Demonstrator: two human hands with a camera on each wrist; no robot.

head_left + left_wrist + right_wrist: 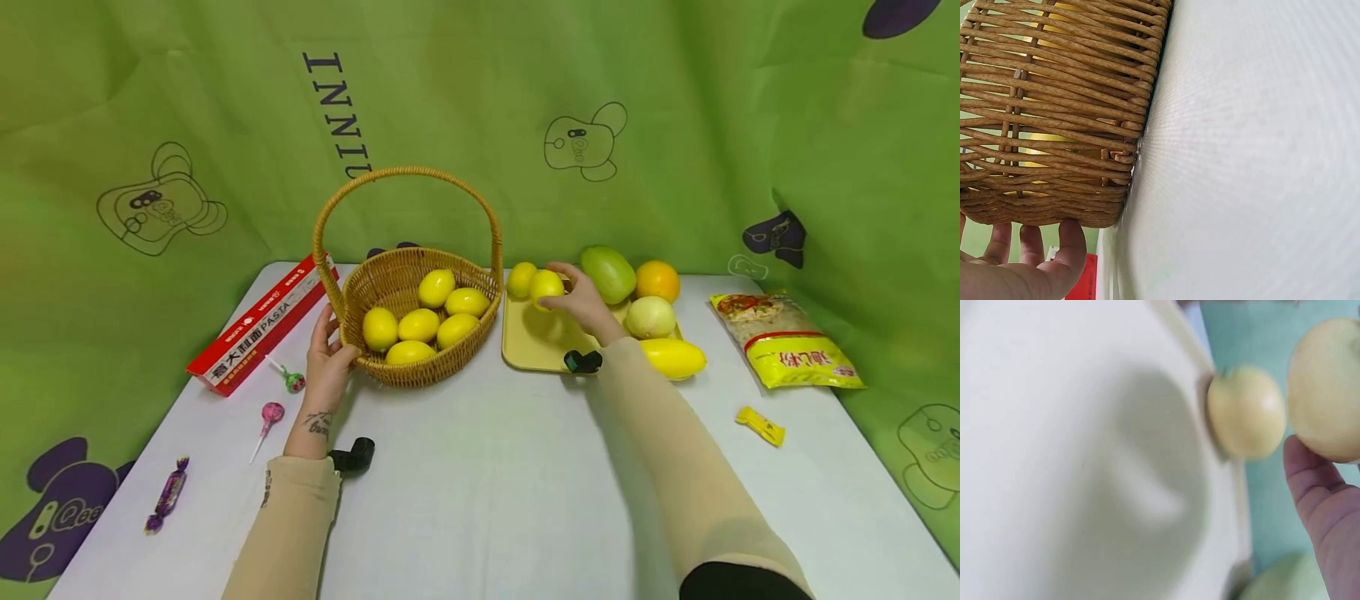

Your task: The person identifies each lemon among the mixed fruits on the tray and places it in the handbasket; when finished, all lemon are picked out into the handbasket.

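My right hand point(588, 308) pinches a yellow lemon point(547, 288) between thumb and fingers, and holds it above the pale yellow tray point(528, 346). Behind it a second lemon point(521, 280) sits at the tray's back left corner, blurred in the right wrist view. On the left, my left hand point(328, 367) holds the end of the wicker basket point(416, 377), thumb at the front and fingers along the side. Several lemons point(418, 325) lie inside this basket under its tall arched handle. In the left wrist view the fingertips point(1072, 234) rest against the woven wall.
On the tray's right side are a large green fruit point(609, 275), an orange point(657, 281), a pale round fruit point(651, 317) and a long yellow fruit point(675, 358). Farther right lie a food bag point(783, 340) and yellow candy point(761, 426). Left are a pasta box point(262, 325), lollipops point(273, 412) and purple candy point(171, 492).
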